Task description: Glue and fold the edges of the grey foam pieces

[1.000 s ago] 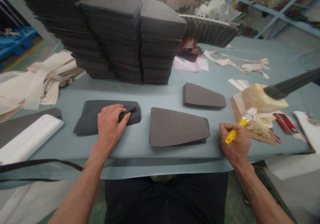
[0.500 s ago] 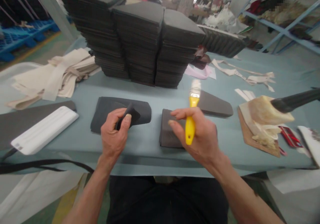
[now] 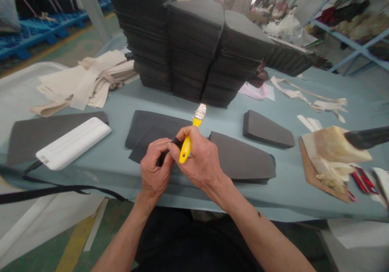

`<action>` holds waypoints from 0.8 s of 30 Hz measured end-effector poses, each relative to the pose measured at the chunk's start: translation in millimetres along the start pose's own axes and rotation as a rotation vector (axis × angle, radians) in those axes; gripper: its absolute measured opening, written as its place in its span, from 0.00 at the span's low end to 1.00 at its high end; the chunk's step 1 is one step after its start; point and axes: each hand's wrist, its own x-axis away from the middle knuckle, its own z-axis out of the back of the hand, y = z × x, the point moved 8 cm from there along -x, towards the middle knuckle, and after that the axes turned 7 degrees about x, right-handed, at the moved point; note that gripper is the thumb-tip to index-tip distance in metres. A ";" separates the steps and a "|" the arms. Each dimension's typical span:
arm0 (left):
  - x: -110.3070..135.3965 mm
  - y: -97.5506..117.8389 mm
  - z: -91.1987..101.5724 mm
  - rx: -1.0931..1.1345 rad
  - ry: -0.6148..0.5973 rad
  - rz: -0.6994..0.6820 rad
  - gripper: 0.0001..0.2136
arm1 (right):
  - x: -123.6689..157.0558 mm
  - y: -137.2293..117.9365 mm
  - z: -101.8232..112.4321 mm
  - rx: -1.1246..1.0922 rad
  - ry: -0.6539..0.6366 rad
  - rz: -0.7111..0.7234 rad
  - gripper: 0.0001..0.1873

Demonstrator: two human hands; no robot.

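Note:
My right hand [image 3: 202, 162] is closed round a yellow-handled brush [image 3: 191, 137], bristles pointing away from me. My left hand [image 3: 156, 168] is right beside it and pinches a small dark fabric piece [image 3: 170, 145], which both hands touch at the table's near edge. Under and behind the hands lies a dark fabric sheet [image 3: 148, 128]. To the right of the hands sits a grey foam wedge [image 3: 243, 158], with a second grey wedge [image 3: 267, 130] further back.
Tall stacks of grey foam pieces [image 3: 194, 41] stand at the back of the blue-grey table [image 3: 291, 187]. A white flat block [image 3: 73, 142] and beige strips [image 3: 85, 81] are on the left. A glue-caked board [image 3: 328, 162] with a black handle [image 3: 367, 136] is on the right.
My right hand carried the brush from the glue board on the right across to my left hand. My left hand lifted the small dark piece off the sheet toward me.

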 end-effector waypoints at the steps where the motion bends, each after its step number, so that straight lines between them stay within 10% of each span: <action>1: 1.3 -0.8 -0.4 -0.006 0.003 0.002 0.07 | 0.3 -1.2 -0.6 -0.003 0.013 0.010 0.09; 7: 5.2 0.3 3.4 -0.074 -0.087 0.006 0.14 | 2.3 -6.9 -0.3 -0.023 0.091 0.084 0.09; 17: -13.1 -32.2 73.8 -0.606 0.005 0.183 0.16 | 10.9 0.1 14.6 0.062 0.151 0.123 0.07; 24: -17.4 -23.6 70.1 -0.343 0.062 0.342 0.18 | -2.7 -13.3 24.8 -0.035 0.090 0.196 0.10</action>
